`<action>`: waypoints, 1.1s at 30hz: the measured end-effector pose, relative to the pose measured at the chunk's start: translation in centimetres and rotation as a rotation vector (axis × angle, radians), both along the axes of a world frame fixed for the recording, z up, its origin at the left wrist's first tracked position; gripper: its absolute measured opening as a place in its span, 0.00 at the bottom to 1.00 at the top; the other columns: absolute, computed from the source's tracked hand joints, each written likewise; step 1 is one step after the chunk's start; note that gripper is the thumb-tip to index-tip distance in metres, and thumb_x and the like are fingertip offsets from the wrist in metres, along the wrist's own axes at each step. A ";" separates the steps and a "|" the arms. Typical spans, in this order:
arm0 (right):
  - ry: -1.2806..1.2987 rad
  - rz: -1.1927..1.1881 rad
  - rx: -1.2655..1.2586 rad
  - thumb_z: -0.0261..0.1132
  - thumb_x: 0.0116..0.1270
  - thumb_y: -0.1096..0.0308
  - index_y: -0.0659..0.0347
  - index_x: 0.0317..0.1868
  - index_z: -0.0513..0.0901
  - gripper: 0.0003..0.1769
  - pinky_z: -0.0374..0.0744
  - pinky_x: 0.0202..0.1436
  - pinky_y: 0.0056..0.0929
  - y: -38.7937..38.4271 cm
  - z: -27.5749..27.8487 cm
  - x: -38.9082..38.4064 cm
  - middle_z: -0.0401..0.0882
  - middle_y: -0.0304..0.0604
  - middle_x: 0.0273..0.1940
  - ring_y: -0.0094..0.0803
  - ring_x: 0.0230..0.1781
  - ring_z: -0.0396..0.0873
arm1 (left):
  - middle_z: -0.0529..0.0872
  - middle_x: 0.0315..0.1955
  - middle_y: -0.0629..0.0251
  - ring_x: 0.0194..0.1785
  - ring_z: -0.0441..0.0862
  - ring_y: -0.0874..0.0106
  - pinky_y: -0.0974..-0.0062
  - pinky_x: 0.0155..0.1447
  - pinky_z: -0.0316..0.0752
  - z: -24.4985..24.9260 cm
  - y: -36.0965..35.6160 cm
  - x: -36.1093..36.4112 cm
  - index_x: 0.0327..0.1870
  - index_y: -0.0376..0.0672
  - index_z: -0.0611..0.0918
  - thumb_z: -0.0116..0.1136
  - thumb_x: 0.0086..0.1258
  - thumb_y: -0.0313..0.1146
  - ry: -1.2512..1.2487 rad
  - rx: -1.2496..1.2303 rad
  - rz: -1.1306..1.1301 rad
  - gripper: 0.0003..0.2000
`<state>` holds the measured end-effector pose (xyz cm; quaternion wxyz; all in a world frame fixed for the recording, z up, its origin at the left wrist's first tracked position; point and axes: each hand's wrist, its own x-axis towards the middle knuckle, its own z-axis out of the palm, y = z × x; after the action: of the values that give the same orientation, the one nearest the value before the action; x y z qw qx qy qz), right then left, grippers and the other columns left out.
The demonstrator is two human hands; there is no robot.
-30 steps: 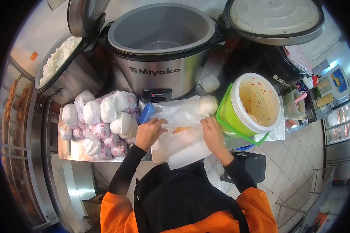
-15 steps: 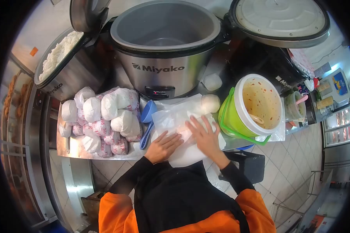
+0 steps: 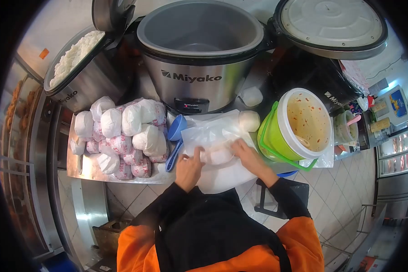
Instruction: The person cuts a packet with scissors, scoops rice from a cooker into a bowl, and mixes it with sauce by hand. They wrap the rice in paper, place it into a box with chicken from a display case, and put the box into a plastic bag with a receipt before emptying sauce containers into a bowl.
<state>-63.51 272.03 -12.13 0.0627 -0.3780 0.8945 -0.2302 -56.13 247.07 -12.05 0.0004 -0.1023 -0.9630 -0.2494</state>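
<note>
White wrapping paper [image 3: 213,179] lies in front of me, with a rounded, paper-covered bundle [image 3: 220,155] across its middle. At the bundle's left end, my left hand [image 3: 189,171] has its fingers bent and pinched on the paper. My right hand [image 3: 250,159] curls its fingers over the right end, also closed on the paper. What is inside the bundle is hidden. Just beyond it stands a small white wrapped parcel [image 3: 249,121]. A blue scoop [image 3: 177,129] rests to the left of the paper.
Several wrapped parcels [image 3: 122,131] are piled on the metal table at left. Behind stand an open rice cooker [image 3: 195,81] and another cooker full of rice [image 3: 77,59]. A lime-green bucket [image 3: 272,136] with sauce residue stands at right, near a lidded cooker [image 3: 313,81].
My hands have gone from lying flat on the paper to bent fingers at the bundle's two ends. The paper now forms a raised, rounded roll between them.
</note>
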 end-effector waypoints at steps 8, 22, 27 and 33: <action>0.117 -0.370 0.035 0.67 0.50 0.76 0.63 0.35 0.75 0.11 0.78 0.41 0.41 -3.2 -0.1 -0.4 0.74 0.47 0.41 0.45 0.43 0.78 | 0.80 0.33 0.65 0.40 0.83 0.68 0.68 0.37 0.77 -0.8 1.7 -2.1 0.40 0.45 0.78 0.69 0.52 0.34 0.109 -0.158 0.132 0.16; 0.461 -0.298 -0.138 0.66 0.59 0.68 0.55 0.53 0.82 0.20 0.66 0.48 0.37 -1.8 -3.3 2.2 0.74 0.35 0.50 0.35 0.47 0.70 | 0.82 0.28 0.64 0.30 0.84 0.66 0.69 0.29 0.77 -2.9 4.0 1.7 0.44 0.41 0.78 0.57 0.61 0.30 0.153 -0.194 0.257 0.10; 0.437 -0.266 -0.114 0.67 0.59 0.63 0.52 0.53 0.82 0.20 0.63 0.47 0.38 -3.0 -3.3 0.5 0.74 0.34 0.48 0.34 0.47 0.70 | 0.82 0.26 0.63 0.27 0.83 0.62 0.67 0.29 0.77 -1.6 4.7 1.6 0.39 0.43 0.77 0.56 0.65 0.34 0.090 -0.156 0.393 0.07; 0.347 -0.349 0.062 0.63 0.60 0.68 0.55 0.63 0.74 0.28 0.60 0.53 0.43 -5.4 -1.1 2.0 0.71 0.37 0.52 0.35 0.54 0.66 | 0.82 0.29 0.60 0.27 0.83 0.59 0.64 0.30 0.77 -1.7 5.4 1.7 0.43 0.41 0.78 0.63 0.61 0.42 0.029 -0.133 0.501 0.16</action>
<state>-61.47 266.63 -13.24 -0.1212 -0.2496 0.9503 -0.1414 -54.42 252.45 -13.74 0.0693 0.1362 -0.9724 -0.1763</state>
